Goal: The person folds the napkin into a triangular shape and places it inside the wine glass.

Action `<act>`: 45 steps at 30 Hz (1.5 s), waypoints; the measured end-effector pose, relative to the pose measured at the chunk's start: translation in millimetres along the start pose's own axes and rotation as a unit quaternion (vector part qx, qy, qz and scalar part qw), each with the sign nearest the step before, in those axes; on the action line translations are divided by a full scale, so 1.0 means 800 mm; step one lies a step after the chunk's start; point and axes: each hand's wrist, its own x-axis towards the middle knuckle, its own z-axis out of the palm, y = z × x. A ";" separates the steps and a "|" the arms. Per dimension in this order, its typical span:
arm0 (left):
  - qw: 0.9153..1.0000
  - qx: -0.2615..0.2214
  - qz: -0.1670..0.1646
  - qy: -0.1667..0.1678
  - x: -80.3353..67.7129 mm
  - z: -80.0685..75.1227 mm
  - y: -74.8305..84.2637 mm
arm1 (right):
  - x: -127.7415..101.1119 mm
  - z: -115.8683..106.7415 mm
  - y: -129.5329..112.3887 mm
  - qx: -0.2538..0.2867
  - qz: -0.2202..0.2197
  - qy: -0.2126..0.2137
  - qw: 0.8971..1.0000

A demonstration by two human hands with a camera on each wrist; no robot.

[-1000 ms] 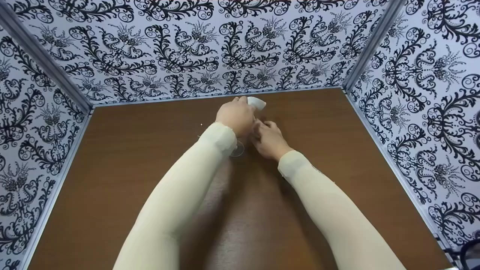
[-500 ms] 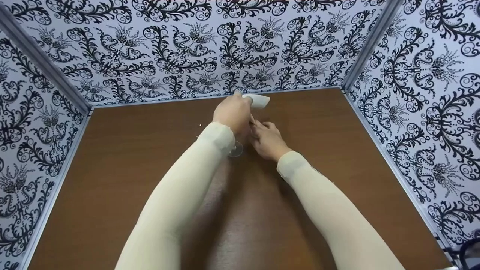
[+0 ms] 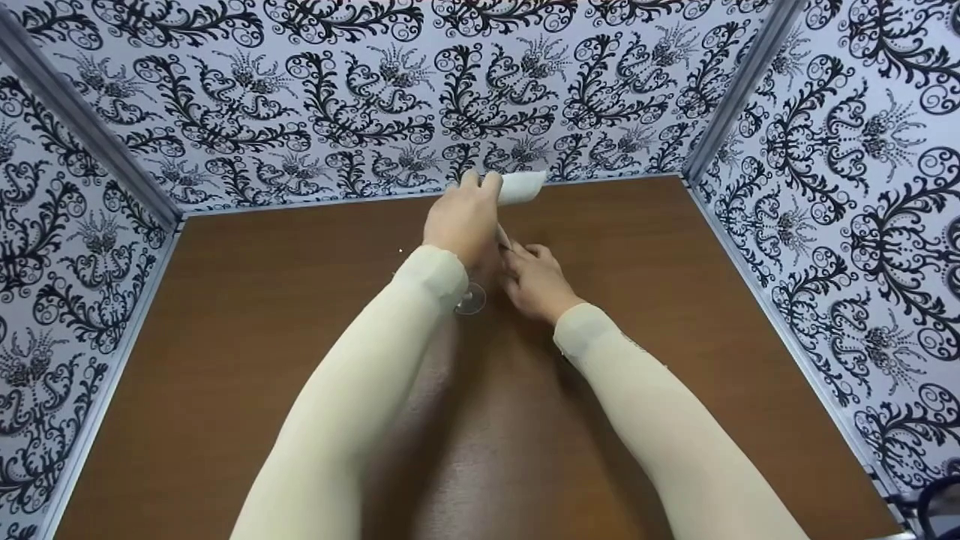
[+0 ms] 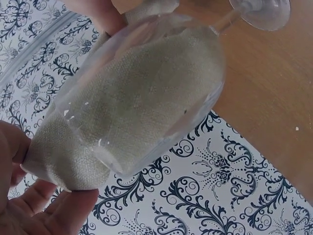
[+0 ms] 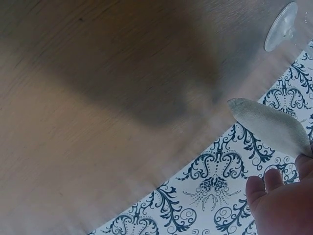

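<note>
A clear wine glass [image 4: 195,117] lies tilted in the air, its foot [image 3: 471,298] toward me and its mouth facing away. A beige cloth [image 4: 73,152] fills much of the bowl and comes out past the rim. My left hand [image 3: 463,221] grips the cloth at the mouth, fingers bent around the bunched part. In the head view, one end of the cloth [image 3: 523,187] sticks out to the right of that hand. My right hand [image 3: 541,283] holds the bowl from the side, mostly hidden behind it, and another cloth end [image 5: 269,125] hangs by its fingers [image 5: 274,178].
A brown wooden table [image 3: 262,337] lies below both arms, bounded by patterned black-and-white walls [image 3: 375,90] with grey metal edging [image 3: 731,82]. A small white speck [image 3: 400,250] is on the table left of the hands. Something dark and rounded [image 3: 941,502] shows at the lower right corner.
My left hand has turned and shifted slightly up and away, and the cloth end beside it has risen and shows more. My right hand and the glass foot have hardly moved.
</note>
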 end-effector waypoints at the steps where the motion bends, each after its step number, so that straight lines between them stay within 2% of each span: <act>1: 1.000 -0.001 0.004 0.011 0.000 0.001 0.000 | 0.000 0.000 0.000 0.000 0.002 0.000 1.000; 5: 0.999 -0.002 0.020 0.030 0.000 -0.001 -0.002 | 0.000 0.000 0.001 0.005 0.002 0.004 1.000; 11: 0.998 0.027 0.041 0.027 -0.003 -0.001 -0.003 | -0.003 -0.003 0.001 0.008 -0.005 0.006 1.000; 15: 0.998 0.032 0.044 0.042 -0.005 0.002 -0.007 | -0.004 -0.003 0.003 0.004 -0.011 0.012 1.000; 20: 0.998 0.004 0.036 0.060 -0.008 0.003 -0.012 | -0.005 -0.003 0.003 0.007 -0.001 0.009 1.000; 28: 0.996 -0.075 -0.008 0.041 -0.010 -0.013 -0.019 | -0.008 -0.006 0.002 0.004 0.016 0.001 1.000; 34: 0.997 -0.071 0.009 0.030 -0.018 -0.026 -0.032 | -0.009 -0.007 0.004 -0.002 0.013 0.004 1.000; 38: 0.997 -0.043 0.028 0.064 -0.024 -0.031 -0.044 | -0.009 -0.006 0.005 0.003 0.010 0.012 1.000; 45: 0.990 0.002 0.044 0.133 -0.034 -0.034 -0.070 | -0.009 -0.006 0.008 0.012 0.010 0.021 1.000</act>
